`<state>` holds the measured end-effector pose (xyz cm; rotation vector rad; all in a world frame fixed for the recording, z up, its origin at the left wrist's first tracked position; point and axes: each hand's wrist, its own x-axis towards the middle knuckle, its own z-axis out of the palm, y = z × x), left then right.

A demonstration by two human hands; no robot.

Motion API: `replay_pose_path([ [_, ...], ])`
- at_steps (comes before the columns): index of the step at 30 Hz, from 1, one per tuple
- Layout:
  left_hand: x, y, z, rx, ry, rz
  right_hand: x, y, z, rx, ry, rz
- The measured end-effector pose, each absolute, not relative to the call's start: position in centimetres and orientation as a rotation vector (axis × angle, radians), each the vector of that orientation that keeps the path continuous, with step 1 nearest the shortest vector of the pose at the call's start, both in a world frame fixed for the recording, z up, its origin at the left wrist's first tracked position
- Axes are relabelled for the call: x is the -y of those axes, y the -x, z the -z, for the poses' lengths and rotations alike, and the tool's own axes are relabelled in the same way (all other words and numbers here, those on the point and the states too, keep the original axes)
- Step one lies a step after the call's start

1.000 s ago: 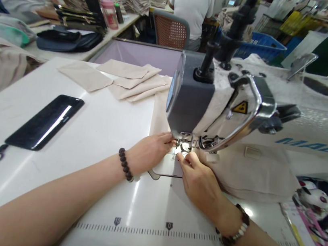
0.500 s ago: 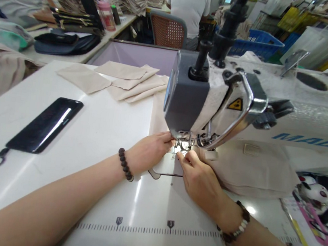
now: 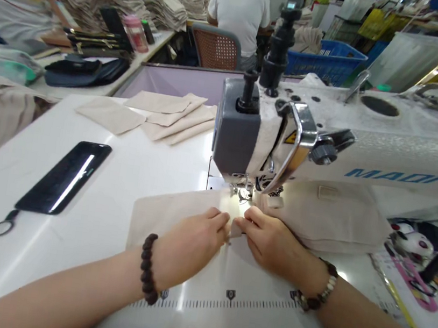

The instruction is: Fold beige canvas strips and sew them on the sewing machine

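A flat beige fabric piece (image 3: 164, 208) lies on the white table, just in front of the sewing machine (image 3: 236, 134) and to its left. My left hand (image 3: 191, 244) rests over this piece, thumb and fingers pinching it by its right edge. Opposite, my right hand (image 3: 273, 242) is closed with its fingertips on the fabric's corner, close below the lit presser foot (image 3: 244, 193). A larger beige fabric panel (image 3: 329, 217) with a small stitched tab lies under the machine's arm, beside my right hand.
Several beige fabric pieces (image 3: 168, 116) lie at the table's back. A black phone (image 3: 64, 177) with a ring strap is at left. Scissors with pink handles (image 3: 416, 286) lie at right. Beyond are a blue crate (image 3: 322, 64), a chair (image 3: 215, 46) and a seated person (image 3: 240, 12).
Both hands have come back from the needle area towards me. The fabric piece, earlier mostly behind and left of the needle, now lies in front of it. The view has shifted slightly.
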<state>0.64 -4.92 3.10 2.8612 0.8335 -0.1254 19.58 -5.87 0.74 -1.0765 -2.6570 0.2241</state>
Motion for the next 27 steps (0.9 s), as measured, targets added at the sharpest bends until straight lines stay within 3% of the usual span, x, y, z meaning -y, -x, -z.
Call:
replay_pose_path([
  [13,4.5,-0.5,-3.0,-0.806,-2.740,0.059,6.4,-20.0,-0.4,2.682,1.017,-0.311],
  [27,1.1,-0.1,-2.2,-0.844,-2.652,-0.193,5.6,-18.3,0.6,2.563,1.330,-0.013],
])
